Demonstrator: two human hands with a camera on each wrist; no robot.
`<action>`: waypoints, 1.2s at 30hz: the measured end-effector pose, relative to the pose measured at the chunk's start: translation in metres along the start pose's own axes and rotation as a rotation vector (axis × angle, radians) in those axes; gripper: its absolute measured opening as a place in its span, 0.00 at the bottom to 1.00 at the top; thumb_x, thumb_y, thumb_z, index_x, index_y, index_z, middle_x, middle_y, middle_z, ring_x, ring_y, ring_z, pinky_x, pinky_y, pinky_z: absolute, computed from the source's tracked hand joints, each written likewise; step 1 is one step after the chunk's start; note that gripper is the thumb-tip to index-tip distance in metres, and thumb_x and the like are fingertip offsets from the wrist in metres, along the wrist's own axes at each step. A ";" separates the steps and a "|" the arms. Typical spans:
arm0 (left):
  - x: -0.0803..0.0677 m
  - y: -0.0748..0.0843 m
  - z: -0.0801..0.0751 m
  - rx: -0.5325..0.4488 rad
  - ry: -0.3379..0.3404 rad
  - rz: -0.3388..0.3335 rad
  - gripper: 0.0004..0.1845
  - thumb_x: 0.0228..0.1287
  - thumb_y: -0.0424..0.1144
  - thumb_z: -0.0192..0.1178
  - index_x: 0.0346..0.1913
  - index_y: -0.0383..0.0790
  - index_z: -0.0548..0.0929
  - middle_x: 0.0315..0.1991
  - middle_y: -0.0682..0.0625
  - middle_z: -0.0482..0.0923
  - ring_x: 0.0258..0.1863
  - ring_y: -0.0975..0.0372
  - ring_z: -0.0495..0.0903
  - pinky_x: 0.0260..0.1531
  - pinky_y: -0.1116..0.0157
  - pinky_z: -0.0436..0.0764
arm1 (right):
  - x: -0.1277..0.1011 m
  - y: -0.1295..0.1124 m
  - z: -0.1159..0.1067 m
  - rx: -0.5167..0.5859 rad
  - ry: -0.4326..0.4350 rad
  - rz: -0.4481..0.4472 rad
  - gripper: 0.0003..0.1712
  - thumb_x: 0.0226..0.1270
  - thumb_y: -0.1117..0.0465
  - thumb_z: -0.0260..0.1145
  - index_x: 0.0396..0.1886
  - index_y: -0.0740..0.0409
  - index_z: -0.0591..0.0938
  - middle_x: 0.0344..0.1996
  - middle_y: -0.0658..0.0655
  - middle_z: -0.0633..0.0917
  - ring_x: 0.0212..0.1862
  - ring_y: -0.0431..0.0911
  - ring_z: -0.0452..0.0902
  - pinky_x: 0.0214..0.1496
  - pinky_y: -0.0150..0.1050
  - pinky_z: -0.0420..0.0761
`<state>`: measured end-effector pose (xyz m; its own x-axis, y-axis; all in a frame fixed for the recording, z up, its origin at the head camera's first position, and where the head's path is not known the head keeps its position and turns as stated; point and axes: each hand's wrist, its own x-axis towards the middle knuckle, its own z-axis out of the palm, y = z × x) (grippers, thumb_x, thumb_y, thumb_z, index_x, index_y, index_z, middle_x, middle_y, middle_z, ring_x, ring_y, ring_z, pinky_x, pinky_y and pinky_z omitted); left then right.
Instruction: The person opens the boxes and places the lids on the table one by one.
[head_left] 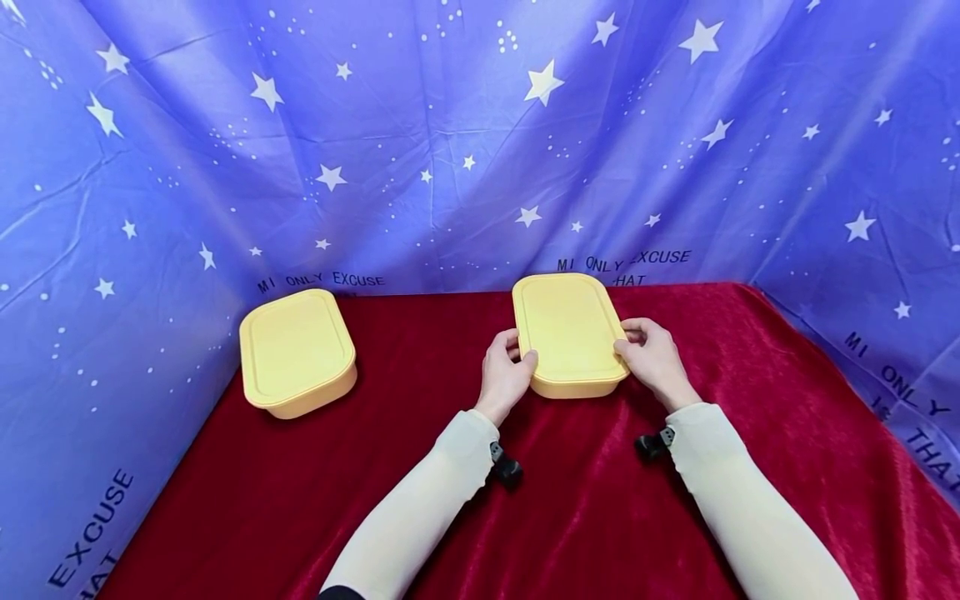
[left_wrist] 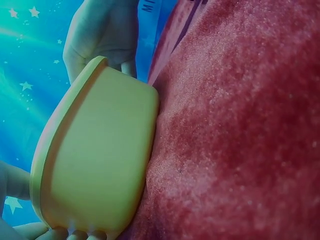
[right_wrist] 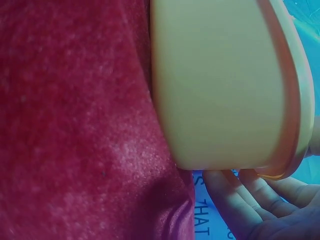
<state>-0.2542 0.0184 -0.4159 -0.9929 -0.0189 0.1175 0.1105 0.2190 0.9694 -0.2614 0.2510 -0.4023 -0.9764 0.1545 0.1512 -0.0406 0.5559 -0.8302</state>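
Observation:
A yellow lidded lunch box [head_left: 572, 329] sits on the red cloth, held between both hands at its near sides. My left hand [head_left: 506, 375] grips its left side, thumb on the lid's rim and fingers along the wall. On the opposite side my right hand [head_left: 654, 357] grips likewise, its thumb over the lid edge. In the left wrist view the box's near wall [left_wrist: 105, 150] faces the camera, its base against the cloth. The right wrist view shows fingers [right_wrist: 270, 195] touching the side of the box [right_wrist: 220, 85]. A second yellow lidded box [head_left: 298, 350] stands apart at the left.
Red velvety cloth [head_left: 420, 467] covers the table. A blue curtain with white stars [head_left: 427, 150] hangs behind and along both sides, close to the table's far edge. Small black cameras [head_left: 506, 468] are strapped at both wrists.

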 end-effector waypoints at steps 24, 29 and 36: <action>-0.001 -0.001 0.004 -0.063 0.028 -0.016 0.22 0.61 0.34 0.60 0.59 0.37 0.74 0.52 0.48 0.77 0.50 0.60 0.78 0.45 0.66 0.79 | -0.001 0.003 0.000 0.011 -0.014 0.000 0.25 0.58 0.67 0.57 0.57 0.69 0.74 0.45 0.67 0.80 0.40 0.50 0.75 0.34 0.26 0.75; -0.002 -0.001 0.006 -0.100 0.042 -0.028 0.22 0.61 0.34 0.60 0.58 0.36 0.75 0.52 0.46 0.77 0.50 0.60 0.79 0.44 0.66 0.80 | -0.003 0.004 -0.001 0.013 -0.010 0.008 0.25 0.57 0.66 0.57 0.57 0.69 0.74 0.45 0.67 0.80 0.41 0.50 0.75 0.35 0.26 0.74; -0.002 -0.001 0.006 -0.101 0.060 -0.068 0.22 0.61 0.35 0.61 0.58 0.35 0.75 0.51 0.45 0.78 0.51 0.60 0.79 0.46 0.65 0.79 | -0.004 0.003 -0.001 0.004 0.005 0.002 0.25 0.58 0.66 0.58 0.56 0.68 0.74 0.45 0.67 0.79 0.42 0.51 0.74 0.36 0.27 0.73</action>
<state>-0.2524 0.0244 -0.4181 -0.9942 -0.0894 0.0605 0.0499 0.1162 0.9920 -0.2569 0.2533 -0.4047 -0.9754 0.1595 0.1522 -0.0396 0.5524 -0.8327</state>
